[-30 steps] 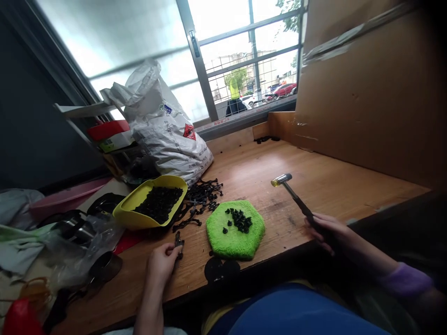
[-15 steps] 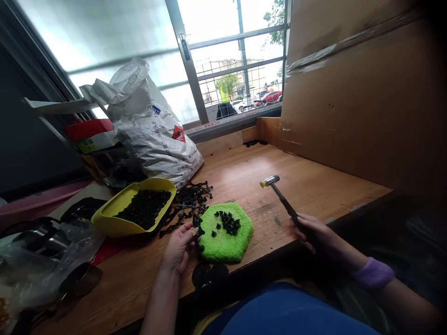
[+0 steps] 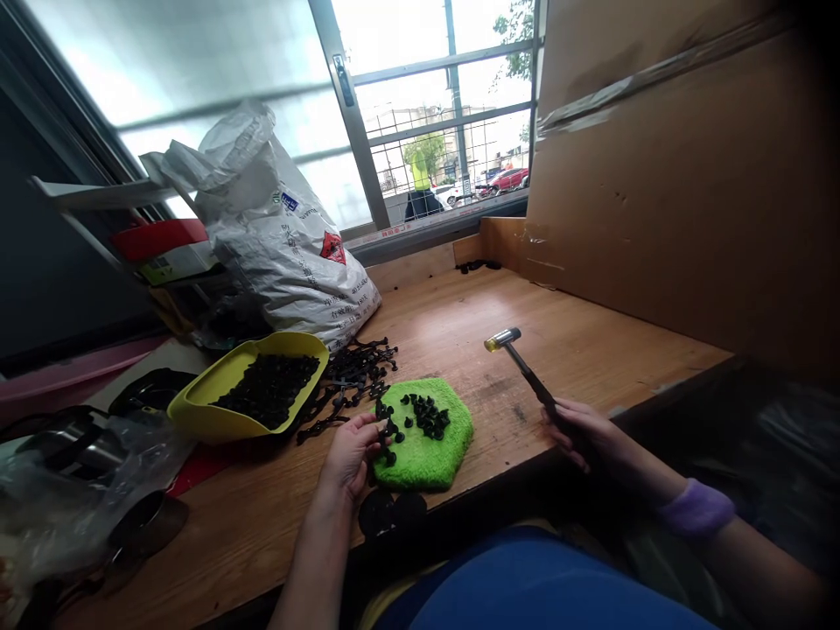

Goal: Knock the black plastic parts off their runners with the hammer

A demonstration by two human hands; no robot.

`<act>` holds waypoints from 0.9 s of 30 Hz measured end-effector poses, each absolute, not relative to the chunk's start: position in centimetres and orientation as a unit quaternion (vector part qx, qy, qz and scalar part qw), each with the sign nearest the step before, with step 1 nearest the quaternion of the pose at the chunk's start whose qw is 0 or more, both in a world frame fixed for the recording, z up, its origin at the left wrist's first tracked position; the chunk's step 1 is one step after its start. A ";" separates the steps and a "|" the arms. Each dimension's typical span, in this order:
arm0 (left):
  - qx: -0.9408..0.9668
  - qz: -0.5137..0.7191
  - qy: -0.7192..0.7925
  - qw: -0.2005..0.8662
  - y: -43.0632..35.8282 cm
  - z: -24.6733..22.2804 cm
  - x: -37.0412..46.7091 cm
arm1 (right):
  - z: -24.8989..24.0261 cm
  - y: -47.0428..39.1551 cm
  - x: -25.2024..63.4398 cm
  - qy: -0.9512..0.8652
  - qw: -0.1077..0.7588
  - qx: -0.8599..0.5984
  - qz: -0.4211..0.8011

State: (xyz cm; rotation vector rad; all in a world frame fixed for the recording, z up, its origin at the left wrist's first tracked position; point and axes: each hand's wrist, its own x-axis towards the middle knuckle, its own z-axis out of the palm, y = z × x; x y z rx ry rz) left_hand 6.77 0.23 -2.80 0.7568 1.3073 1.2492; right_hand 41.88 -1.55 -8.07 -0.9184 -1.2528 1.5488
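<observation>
My left hand (image 3: 358, 451) pinches a black strip of small moulded parts (image 3: 389, 429) over the left edge of a fuzzy green hexagonal mat (image 3: 426, 468). Loose black pieces (image 3: 433, 418) lie heaped on the mat's middle. A dark grip sits closed in my right hand (image 3: 581, 433); it belongs to a small mallet (image 3: 528, 367) with a metal head and a yellowish face. The mallet's head is raised to the right of the mat, over the wooden table. More black strips (image 3: 358, 367) lie tangled behind the mat.
A yellow scoop tray (image 3: 197, 409) full of small black parts stands on the left. Behind it leans a large white sack (image 3: 289, 254). Metal cups (image 3: 148, 525) and plastic wrap (image 3: 59, 516) lie at far left. A cardboard sheet (image 3: 656, 192) walls the right side, below the window.
My left hand has moved a little right, bringing the black strip further over the green mat. My right hand and the mallet are almost unchanged; the view has shifted slightly.
</observation>
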 end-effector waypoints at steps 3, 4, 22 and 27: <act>0.317 0.529 0.555 0.558 0.3 -2.8 6.8 | -7.6 -1.7 41.6 -0.496 0.458 -0.382 0.631; 0.319 0.526 0.556 0.558 0.3 -2.9 6.8 | -7.4 -1.7 41.5 -0.492 0.461 -0.386 0.630; 0.400 0.531 0.533 0.524 0.7 -4.2 6.5 | -1.8 -4.4 34.7 -0.854 0.235 -0.410 0.217; 0.404 0.533 0.526 0.525 0.5 -4.2 6.5 | -1.2 -4.1 33.3 -0.878 0.184 -0.414 0.157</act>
